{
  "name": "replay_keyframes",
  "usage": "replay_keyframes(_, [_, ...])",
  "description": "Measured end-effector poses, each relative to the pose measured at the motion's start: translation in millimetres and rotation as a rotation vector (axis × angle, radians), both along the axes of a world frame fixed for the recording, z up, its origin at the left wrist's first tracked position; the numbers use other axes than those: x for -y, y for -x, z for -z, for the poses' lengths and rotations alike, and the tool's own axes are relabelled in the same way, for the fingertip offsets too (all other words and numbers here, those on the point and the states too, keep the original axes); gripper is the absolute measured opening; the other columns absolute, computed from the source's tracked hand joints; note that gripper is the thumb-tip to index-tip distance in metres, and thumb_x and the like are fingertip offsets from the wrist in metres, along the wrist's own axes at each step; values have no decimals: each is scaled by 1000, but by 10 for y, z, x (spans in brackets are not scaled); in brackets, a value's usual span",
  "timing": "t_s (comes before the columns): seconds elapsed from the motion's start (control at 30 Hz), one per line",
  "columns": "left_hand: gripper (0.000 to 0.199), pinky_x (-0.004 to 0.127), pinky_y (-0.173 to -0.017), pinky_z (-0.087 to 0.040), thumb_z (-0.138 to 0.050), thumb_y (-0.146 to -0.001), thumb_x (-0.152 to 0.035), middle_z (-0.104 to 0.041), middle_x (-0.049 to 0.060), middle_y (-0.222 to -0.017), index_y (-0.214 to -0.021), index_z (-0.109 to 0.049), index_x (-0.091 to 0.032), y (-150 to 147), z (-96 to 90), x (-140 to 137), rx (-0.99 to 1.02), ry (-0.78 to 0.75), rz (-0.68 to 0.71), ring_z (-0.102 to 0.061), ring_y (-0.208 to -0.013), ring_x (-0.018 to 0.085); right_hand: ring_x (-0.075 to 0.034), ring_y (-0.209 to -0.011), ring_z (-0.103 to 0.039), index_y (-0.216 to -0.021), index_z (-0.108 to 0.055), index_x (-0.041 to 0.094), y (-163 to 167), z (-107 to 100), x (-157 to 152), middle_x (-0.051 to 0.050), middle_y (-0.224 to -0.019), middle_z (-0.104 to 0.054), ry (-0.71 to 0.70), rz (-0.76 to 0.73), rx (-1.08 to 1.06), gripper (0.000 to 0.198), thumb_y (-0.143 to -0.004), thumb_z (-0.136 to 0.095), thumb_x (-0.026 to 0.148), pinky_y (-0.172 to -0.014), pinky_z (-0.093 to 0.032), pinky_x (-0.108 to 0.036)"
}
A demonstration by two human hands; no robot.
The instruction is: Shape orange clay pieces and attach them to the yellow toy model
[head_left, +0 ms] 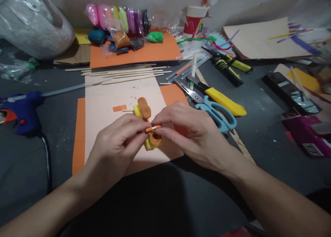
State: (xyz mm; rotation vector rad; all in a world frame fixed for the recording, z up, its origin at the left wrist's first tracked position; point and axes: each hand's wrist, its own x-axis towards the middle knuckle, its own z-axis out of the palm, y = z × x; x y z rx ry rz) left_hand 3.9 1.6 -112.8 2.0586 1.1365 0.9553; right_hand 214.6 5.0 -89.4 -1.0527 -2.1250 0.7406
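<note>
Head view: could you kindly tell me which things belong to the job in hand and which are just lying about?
Apparently in the job: pinched orange-and-white piece, brown-and-yellow pieces, pale sheet.

Apparently lying about: glue gun, blue-handled scissors, yellow cutter.

Lighting: dim; heavy shadow across near dark-grey flat tabletop [62,144]. Highlights: glossy clear plastic packets [104,14]. Edges: stretched, blurred.

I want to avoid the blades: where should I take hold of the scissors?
By the blue handles, probably from the right: their outer side lies clear of the right hand, while the metal blades point away to the far left.
</note>
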Motion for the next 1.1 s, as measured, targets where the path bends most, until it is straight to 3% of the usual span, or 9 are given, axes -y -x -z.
replay_keyframes(0.33, [18, 22, -78, -55, -66, -93, -11, -75, -1, -99, -101, -76, -24, 15, -12, 7, 39, 88, -45, -70, -91, 12, -19, -89, -66, -94, -71, 17, 42, -37, 12, -5, -89, -75, 15, 55, 64, 12, -99, -67, 26, -80, -48, -32])
replay_keyframes(0.47, [8, 21, -57, -47, -69, -91, -16, -70, -3, -87, -87, -70, -23, 13, -90, 54, -30, 37, -150, -60, -64, 8, -19, -87, -65, -91, -71, 15, 46, -28, 13, -5, -88, -74, -6, 65, 61, 12, -98, -68, 25, -79, -48, -31])
replay_keyframes(0.57, [10, 22, -52, -42, -65, -93, -19, -65, -4, -77, -84, -66, -22, 20, -160, 121, -101, -12, -115, -54, -57, 7, -19, -87, -65, -91, -71, 15, 58, -14, 16, -5, -88, -75, -9, 80, 66, 11, -97, -69, 24, -78, -47, -31])
replay_keyframes(0.93, [7, 24, -57, -44, -67, -95, -18, -69, -4, -81, -92, -70, -24, 11, -177, 167, -169, -80, -94, -62, -67, 10, -19, -88, -66, -92, -70, 15, 79, 1, 17, -5, -90, -75, -16, 82, 59, 10, -98, -67, 23, -78, -49, -31])
replay_keyframes(1.1, [11, 27, -60, -42, -62, -98, -19, -74, -1, -86, -100, -73, -23, 50, -150, 168, -331, -261, -71, -69, -76, 13, -19, -88, -67, -91, -70, 16, 88, 1, 17, -5, -90, -75, -12, 79, 76, 12, -99, -65, 25, -79, -49, -31])
